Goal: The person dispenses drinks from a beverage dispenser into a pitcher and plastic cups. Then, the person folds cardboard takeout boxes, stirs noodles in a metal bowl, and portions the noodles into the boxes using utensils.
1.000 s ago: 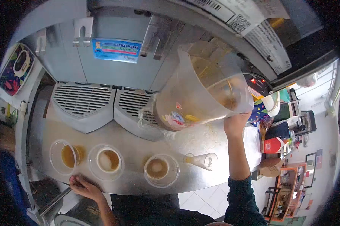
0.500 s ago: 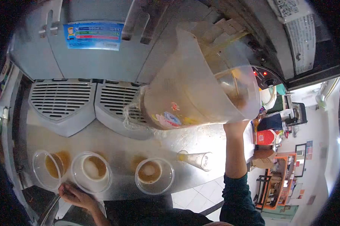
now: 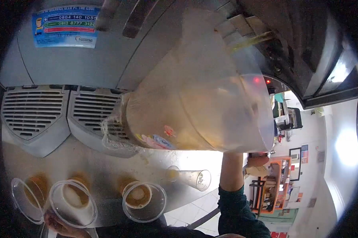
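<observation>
A large translucent plastic container (image 3: 171,103) with a flower print fills the middle of my view. Clear wrap (image 3: 111,131) covers its base. Behind its lower side my right forearm (image 3: 231,170) rises; the hand itself is hidden there, so I cannot tell what its fingers do. At lower left my left hand (image 3: 59,225) is close to the rim of the middle plastic cup (image 3: 87,206), its fingers curled and partly covered. The left cup (image 3: 36,194) and the right cup (image 3: 157,202) also hold brown, foamy drink. A tall clear tumbler (image 3: 198,179) stands right of them.
Two grey slotted drip trays (image 3: 34,113) project from the grey machine (image 3: 79,65) at the back of the metal counter (image 3: 103,168). A dark panel with red lights (image 3: 268,81) is at upper right. Farther right is an orange shelf (image 3: 284,170).
The view has turned, so the trays, cups and container all appear farther left and lower. The container's wall now covers more of its mouth. My left hand stays beside the middle cup.
</observation>
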